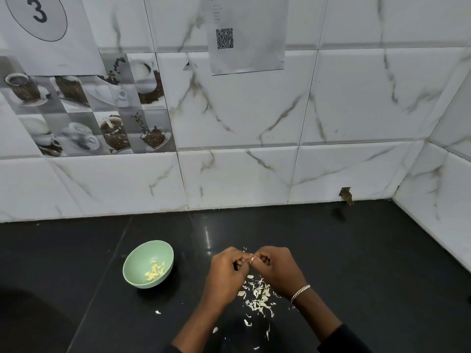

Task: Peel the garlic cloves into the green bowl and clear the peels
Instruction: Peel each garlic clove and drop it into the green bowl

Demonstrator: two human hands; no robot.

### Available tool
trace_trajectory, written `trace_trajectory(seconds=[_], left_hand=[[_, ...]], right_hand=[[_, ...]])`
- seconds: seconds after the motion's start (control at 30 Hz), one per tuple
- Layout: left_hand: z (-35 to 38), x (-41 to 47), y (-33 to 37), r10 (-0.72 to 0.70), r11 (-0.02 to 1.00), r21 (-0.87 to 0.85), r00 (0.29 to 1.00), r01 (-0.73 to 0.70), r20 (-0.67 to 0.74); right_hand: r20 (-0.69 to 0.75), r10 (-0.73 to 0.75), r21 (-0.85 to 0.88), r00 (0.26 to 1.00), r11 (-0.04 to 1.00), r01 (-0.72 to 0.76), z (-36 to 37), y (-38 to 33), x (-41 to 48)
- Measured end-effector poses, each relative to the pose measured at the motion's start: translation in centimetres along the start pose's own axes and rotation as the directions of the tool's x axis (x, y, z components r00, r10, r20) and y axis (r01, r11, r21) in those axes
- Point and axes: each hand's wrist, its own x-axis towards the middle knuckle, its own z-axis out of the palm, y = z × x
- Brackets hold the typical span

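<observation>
a tiny garlic clove (251, 259) is held between the two hands, just above the black counter (356, 263). only a small pale bit of it shows. the left hand (225, 270) has its fingers curled and pinches the clove from one side. the right hand (279, 266) has its fingers curled too and pinches it from the other side. the hands meet at the fingertips. the clove is to the right of the bowl, not over it.

right under the hands is a heap of white peels (258, 295) on the counter. more bits are scattered nearer to the person, and one bit lies alone to the left, below the bowl.

the green bowl (144, 252) stands on the counter to the left of the hands, apart from them. a few yellow peeled cloves (155, 270) lie in it, near the bottom.

the right wrist wears a silver bracelet (300, 293). dark sleeves (341, 338) show at the bottom edge.

behind the counter is a white tile wall (242, 174) with grey lines. some tiles on the left show coffee cups (84, 108). a paper (254, 54) with a square code is stuck on the wall. a sheet (76, 47) with a big 3 is up in the left corner.
</observation>
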Motion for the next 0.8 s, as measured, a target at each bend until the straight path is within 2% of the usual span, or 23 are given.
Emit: trace_trajectory(seconds=[0.23,0.37,0.5,0.6,0.67,0.8], left_hand=[[0.13,-0.15,0.07,-0.013,0.998,-0.063,1.000,0.013,-0.010],[0.38,-0.33,0.14,-0.085,0.978,-0.194,0.996,0.081,-0.012],[0.25,-0.31,0.61,-0.174,0.857,-0.482,0.983,0.182,0.061],[0.39,-0.11,0.83,-0.216,0.753,-0.616,0.971,0.233,0.103],[0.35,0.13,0.68,-0.197,0.756,-0.616,0.975,0.220,0.107],[-0.04,0.57,0.60,-0.083,0.832,-0.533,0.985,0.153,0.153]], right_hand=[[0.021,0.106,0.151,0.994,0.983,-0.108,-0.33,-0.63,-0.35],[-0.014,0.149,0.264,0.989,0.954,-0.140,-0.21,-0.93,-0.48],[-0.018,0.181,0.438,0.983,0.886,-0.155,-0.15,-0.80,-0.14],[-0.015,0.201,0.529,0.980,0.833,-0.162,-0.15,-0.54,0.12],[-0.001,0.202,0.550,0.979,0.818,-0.168,-0.29,-0.56,0.23],[0.022,0.177,0.547,0.984,0.822,-0.160,-0.68,-0.67,0.29]])
